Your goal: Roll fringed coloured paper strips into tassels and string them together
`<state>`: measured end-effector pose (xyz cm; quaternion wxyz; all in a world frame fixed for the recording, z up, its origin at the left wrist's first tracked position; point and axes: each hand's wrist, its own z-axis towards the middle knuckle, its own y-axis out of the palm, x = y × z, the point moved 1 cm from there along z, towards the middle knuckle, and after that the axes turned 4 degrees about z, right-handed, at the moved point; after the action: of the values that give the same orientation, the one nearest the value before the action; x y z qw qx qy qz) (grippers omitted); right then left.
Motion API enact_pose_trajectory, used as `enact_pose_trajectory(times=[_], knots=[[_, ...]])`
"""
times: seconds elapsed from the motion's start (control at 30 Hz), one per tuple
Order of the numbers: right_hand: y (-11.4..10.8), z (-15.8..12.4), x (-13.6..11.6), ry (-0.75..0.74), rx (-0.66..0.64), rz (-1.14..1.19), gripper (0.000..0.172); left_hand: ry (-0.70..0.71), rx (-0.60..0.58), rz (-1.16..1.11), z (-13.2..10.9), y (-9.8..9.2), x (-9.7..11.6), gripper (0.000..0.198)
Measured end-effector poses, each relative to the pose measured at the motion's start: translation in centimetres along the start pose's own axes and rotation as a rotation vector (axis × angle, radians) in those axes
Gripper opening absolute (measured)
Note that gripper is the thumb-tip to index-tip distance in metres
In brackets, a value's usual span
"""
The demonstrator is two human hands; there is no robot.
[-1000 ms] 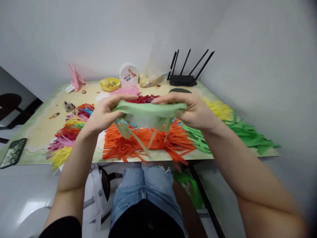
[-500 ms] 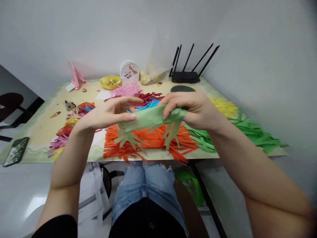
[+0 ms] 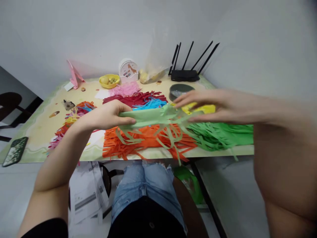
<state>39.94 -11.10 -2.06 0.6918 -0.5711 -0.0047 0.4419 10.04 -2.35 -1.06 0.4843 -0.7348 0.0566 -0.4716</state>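
Note:
A light green fringed paper strip [image 3: 148, 116] is held above the table, its thin cut strands hanging down. My left hand [image 3: 110, 115] pinches the strip's left end between thumb and fingers. At the other end, my right hand [image 3: 210, 99] has its fingers stretched and apart, with the fingertips close to the loose strands; whether they touch is blurred. Below the strip lies orange fringed paper [image 3: 148, 137]. Darker green fringed paper [image 3: 223, 134] spreads under my right hand, with yellow paper [image 3: 195, 108] partly hidden behind the fingers.
Blue [image 3: 152, 103], dark red [image 3: 136, 97] and pink fringed paper [image 3: 126, 88] lie farther back. Behind them stand a dark round tin [image 3: 182, 89], a black router [image 3: 185, 75] and a yellow bowl [image 3: 109, 85]. A multicoloured tassel garland [image 3: 71, 124] and a phone [image 3: 15, 151] are at left.
My right hand has opened off the strip's right end and moved right. The strands there now fan out loosely. My left hand keeps its pinch on the left end.

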Motion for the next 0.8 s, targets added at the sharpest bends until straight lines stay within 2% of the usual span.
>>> enact_pose_trajectory(times=[0.1,0.13,0.17,0.23,0.27,0.33,0.4,0.47,0.53,0.67,0.8], knots=[[1.1,0.8,-1.1,0.071,0.279,-0.023,0.05,0.025,0.015,0.04,0.1,0.7,0.6,0.016],[2.0,1.3,-1.5,0.066,0.284,-0.002,0.053,0.037,-0.001,0.056,0.1,0.9,0.8,0.015],[3.1,1.8,-1.9,0.062,0.228,0.019,0.05,0.047,-0.02,0.067,0.0,1.1,0.9,0.016],[5.1,2.8,-2.1,0.097,0.075,0.074,0.028,0.059,-0.036,0.067,-0.3,1.5,0.9,0.017],[5.8,3.0,-2.0,0.133,0.041,0.112,0.018,0.064,-0.026,0.059,-0.5,1.6,0.7,0.017],[6.6,3.1,-1.8,0.202,0.088,0.211,0.017,0.087,0.05,0.025,-0.9,1.8,0.1,0.018],[6.8,2.8,-1.6,0.238,0.202,0.311,0.021,0.109,0.165,-0.046,-1.3,2.1,-0.6,0.018],[6.9,2.3,-1.6,0.253,0.287,0.393,0.024,0.099,0.234,-0.173,-1.6,2.6,-1.2,0.018],[7.0,2.0,-1.8,0.242,0.344,0.443,0.024,0.082,0.243,-0.332,-1.7,3.0,-1.7,0.021],[7.6,1.5,-2.0,0.158,0.44,0.504,0.007,0.15,0.214,-0.559,-2.1,3.4,-2.5,0.026],[8.2,1.1,-1.7,0.17,0.399,0.754,0.015,0.257,0.165,-0.599,-2.4,3.4,-3.2,0.02]])
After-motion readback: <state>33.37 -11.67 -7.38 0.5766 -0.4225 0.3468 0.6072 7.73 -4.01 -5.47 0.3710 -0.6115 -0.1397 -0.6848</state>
